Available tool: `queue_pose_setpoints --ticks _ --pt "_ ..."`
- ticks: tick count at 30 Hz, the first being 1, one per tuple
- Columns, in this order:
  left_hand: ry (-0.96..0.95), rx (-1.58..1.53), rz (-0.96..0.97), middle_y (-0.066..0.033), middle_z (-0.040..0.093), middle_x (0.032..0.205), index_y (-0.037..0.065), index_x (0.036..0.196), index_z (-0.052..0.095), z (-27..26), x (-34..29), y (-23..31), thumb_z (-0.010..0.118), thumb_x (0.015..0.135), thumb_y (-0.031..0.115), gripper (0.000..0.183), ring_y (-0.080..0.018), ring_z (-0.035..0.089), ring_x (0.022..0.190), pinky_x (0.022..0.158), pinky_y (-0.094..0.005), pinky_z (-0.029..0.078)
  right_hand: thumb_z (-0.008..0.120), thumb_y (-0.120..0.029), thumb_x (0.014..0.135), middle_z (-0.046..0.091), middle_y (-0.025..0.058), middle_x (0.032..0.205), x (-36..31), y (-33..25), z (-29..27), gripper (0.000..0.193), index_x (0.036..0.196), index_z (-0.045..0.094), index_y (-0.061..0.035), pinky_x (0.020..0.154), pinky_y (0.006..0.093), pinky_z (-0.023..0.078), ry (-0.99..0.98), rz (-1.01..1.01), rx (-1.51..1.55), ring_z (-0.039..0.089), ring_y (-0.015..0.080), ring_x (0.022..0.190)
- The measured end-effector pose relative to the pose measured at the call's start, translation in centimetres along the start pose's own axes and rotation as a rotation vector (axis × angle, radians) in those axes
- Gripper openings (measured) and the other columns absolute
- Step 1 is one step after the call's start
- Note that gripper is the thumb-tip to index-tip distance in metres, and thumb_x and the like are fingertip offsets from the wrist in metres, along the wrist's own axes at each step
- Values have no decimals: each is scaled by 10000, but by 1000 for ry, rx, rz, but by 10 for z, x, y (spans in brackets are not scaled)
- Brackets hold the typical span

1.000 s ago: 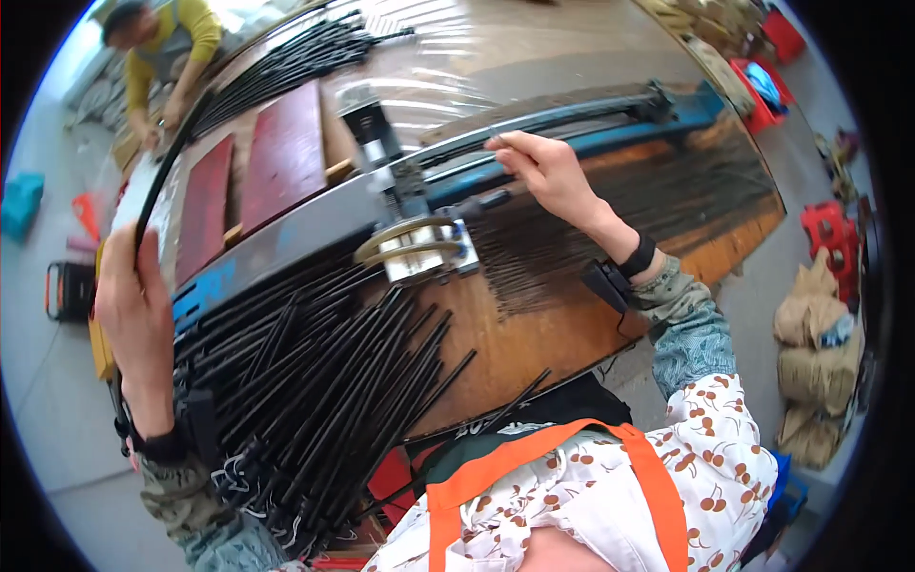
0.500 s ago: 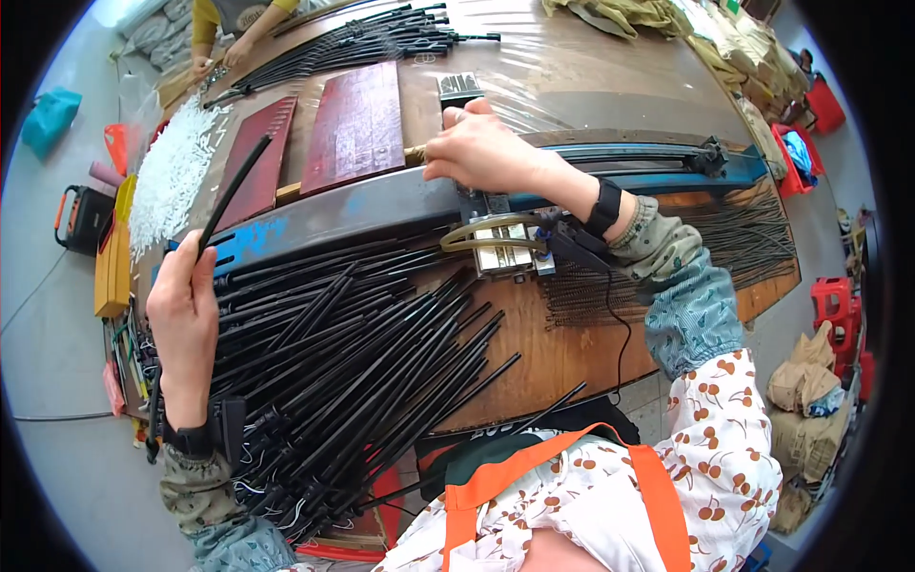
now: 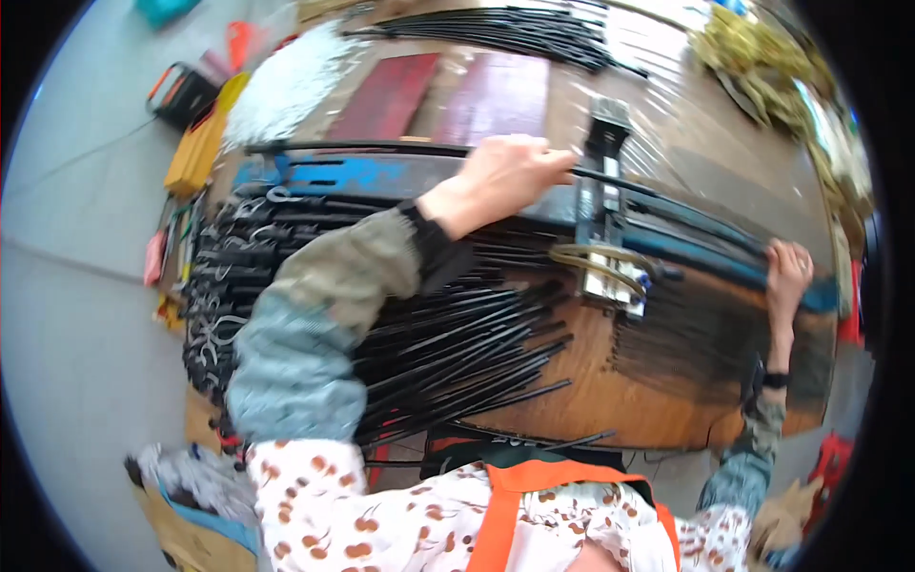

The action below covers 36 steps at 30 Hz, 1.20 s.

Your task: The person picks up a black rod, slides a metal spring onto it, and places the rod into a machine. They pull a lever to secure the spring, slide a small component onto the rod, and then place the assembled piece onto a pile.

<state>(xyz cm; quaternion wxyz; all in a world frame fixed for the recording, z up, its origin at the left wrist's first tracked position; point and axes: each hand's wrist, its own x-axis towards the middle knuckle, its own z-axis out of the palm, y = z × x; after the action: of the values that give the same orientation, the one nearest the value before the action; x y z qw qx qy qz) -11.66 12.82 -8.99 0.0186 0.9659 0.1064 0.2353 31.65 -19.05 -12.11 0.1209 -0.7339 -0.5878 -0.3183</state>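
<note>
My left hand (image 3: pixel 505 181) is closed round a long thin black rod (image 3: pixel 381 147) above the blue metal rail (image 3: pixel 362 175). The rod reaches out to the left of the hand, and a dark length runs on to the right past the clamp. At the rail's right end, my right hand (image 3: pixel 789 272) has its fingers curled on the far end of that dark length; motion blur hides the exact grip. Between the hands, the metal clamp device (image 3: pixel 605 214) with a looped yellowish tube (image 3: pixel 581 255) sits across the rail.
Many black rods (image 3: pixel 467 343) lie heaped on the near side of the wooden table (image 3: pixel 534 400). Two dark red boards (image 3: pixel 391 91), a white pile of small pieces (image 3: pixel 291 81) and more black rods (image 3: pixel 505 33) lie beyond the rail. Olive cloth (image 3: pixel 753 57) is at far right.
My left hand has swung right with the rod, from upright at the left to along the rail. My right hand has left the clamp for the rail's right end. The view has shifted.
</note>
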Motion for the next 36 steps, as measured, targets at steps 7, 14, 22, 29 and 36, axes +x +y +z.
queue_pose_setpoints --ticks 7,14,22,29,36 --pt "-23 -104 -84 -121 647 814 59 891 661 24 -2 -5 579 1004 350 323 -330 661 806 718 -424 546 632 -147 967 647 112 914 -11 2 20 137 994 662 -16 893 427 446 18 69 89 595 307 933" --pt "38 -287 -175 -117 634 837 85 912 738 25 -13 3 675 939 316 241 -331 645 826 732 -444 521 646 -147 966 648 119 941 -12 -5 15 132 992 666 -19 887 420 460 -33 107 87 597 310 967" --pt "-103 -133 -179 -161 643 755 75 875 590 28 -2 6 613 977 260 213 -386 661 741 634 -484 514 632 -73 949 658 81 1345 -2 -112 -34 370 1317 654 -52 1135 423 322 -29 -50 156 500 284 1353" --pt "-211 -76 -318 -211 652 792 84 945 582 19 7 11 568 1002 271 195 -450 641 802 670 -532 493 685 -201 930 722 28 1031 -13 -167 -40 275 1168 706 -64 908 383 372 -17 17 386 618 233 1001" --pt "-191 -105 -279 -222 624 789 61 915 546 21 3 17 582 995 253 211 -454 615 789 644 -523 464 669 -113 918 658 97 970 -11 -190 -26 334 1240 635 -33 862 397 402 -134 33 634 595 287 917"
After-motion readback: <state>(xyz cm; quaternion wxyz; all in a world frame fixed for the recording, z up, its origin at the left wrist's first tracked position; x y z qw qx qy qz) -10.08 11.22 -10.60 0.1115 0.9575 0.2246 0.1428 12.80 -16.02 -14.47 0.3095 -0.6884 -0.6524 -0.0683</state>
